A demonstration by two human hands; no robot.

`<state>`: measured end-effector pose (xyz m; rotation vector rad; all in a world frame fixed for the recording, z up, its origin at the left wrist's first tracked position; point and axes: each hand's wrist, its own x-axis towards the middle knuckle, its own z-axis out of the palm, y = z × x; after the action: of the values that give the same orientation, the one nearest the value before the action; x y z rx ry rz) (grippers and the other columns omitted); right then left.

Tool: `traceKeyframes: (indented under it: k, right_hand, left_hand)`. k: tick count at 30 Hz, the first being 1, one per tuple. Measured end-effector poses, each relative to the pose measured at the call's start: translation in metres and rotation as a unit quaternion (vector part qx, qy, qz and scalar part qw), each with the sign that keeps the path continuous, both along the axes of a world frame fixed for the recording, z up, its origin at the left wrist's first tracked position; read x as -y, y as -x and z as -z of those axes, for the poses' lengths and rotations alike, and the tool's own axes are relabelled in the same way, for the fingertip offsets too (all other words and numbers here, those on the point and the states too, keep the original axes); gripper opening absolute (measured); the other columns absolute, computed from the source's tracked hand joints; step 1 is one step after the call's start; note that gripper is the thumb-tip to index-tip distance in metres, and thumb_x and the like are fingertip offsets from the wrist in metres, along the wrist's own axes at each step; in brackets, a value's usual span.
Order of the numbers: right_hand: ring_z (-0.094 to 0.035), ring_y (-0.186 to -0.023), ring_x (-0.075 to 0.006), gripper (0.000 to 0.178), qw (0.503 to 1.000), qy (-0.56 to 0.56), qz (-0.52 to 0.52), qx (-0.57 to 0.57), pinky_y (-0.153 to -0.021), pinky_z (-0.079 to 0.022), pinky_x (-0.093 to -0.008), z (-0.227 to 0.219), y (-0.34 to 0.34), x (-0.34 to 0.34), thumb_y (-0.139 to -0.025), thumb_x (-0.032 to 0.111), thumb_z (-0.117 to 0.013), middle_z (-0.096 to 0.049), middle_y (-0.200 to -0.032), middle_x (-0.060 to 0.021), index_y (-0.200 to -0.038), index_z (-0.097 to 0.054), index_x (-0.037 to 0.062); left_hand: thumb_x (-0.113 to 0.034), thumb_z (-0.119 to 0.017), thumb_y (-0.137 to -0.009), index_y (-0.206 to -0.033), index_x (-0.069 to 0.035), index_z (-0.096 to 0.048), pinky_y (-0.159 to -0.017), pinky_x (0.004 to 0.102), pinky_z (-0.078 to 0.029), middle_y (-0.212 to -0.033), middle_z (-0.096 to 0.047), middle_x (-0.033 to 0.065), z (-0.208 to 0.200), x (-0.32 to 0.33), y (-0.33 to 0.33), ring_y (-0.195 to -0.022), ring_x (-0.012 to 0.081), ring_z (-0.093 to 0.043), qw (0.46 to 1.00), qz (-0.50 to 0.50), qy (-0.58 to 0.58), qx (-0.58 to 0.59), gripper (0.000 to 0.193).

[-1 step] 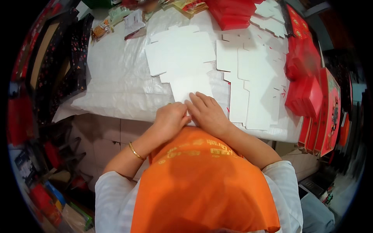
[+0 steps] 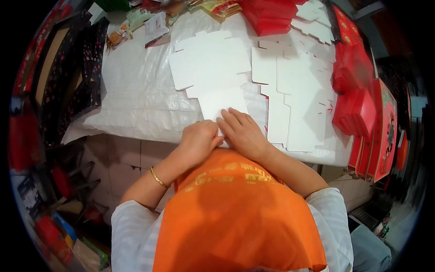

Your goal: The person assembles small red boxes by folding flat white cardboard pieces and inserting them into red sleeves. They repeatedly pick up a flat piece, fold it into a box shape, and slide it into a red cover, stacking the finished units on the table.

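A flat, unfolded white cardboard box blank (image 2: 210, 61) lies on the table, its narrow end toward my body. My left hand (image 2: 198, 141) is closed on the left side of that near end, its fingers curled over the card. My right hand (image 2: 244, 136) rests on the right side of the same end. Its fingers are stretched out and lie on the card, close beside the left fingertips. The two hands hide most of the near edge. More white box blanks (image 2: 301, 99) lie overlapped to the right.
White woven sheeting (image 2: 136, 90) covers the table. Small packets (image 2: 157, 25) lie at the far left, and red bags (image 2: 272, 16) stand at the back. Red boxes (image 2: 355, 113) line the right edge. Dark flower-patterned boxes (image 2: 93, 63) stand at the left.
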<state>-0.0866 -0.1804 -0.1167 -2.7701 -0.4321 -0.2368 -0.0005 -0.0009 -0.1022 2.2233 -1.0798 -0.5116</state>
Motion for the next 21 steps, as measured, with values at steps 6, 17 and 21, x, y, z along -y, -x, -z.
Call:
traceKeyframes:
  k: [6,17,21]
  right_hand:
    - [-0.056,-0.122,-0.0350,0.047,0.999,-0.010,-0.033,-0.014,-0.096,-0.048,-0.0446,-0.008,-0.004,0.022,-0.083,0.012,-0.065,-0.057,-0.131,-0.0187,-0.128,-0.056,0.0012]
    - [-0.067,-0.104,-0.0315,0.037,0.989,-0.045,-0.067,-0.125,-0.086,-0.055,-0.0419,-0.056,-0.026,0.022,-0.077,0.005,-0.068,-0.067,-0.114,-0.0153,-0.113,-0.062,0.0018]
    - [-0.066,-0.107,-0.0321,0.045,0.982,-0.063,-0.060,-0.166,-0.089,-0.055,-0.0413,-0.067,-0.026,0.020,-0.074,0.004,-0.070,-0.067,-0.118,-0.0142,-0.119,-0.062,0.0039]
  left_hand:
    - [-0.019,-0.075,-0.082,-0.080,-0.005,-0.059,-0.071,0.0391,-0.049,-0.083,-0.063,0.0085,-0.023,-0.009,-0.012,-0.079,0.0292,-0.061,0.997,0.035,-0.032,-0.062,0.021]
    - [-0.001,-0.069,-0.075,-0.120,0.002,-0.062,-0.106,0.0459,-0.043,-0.133,-0.059,0.0166,0.026,-0.025,-0.078,-0.122,0.0357,-0.054,0.978,0.051,0.132,0.152,0.045]
    - [0.002,-0.069,-0.075,-0.112,0.003,-0.066,-0.091,0.0407,-0.053,-0.119,-0.065,0.0156,0.042,-0.012,-0.075,-0.106,0.0347,-0.063,0.973,0.022,0.164,0.162,0.037]
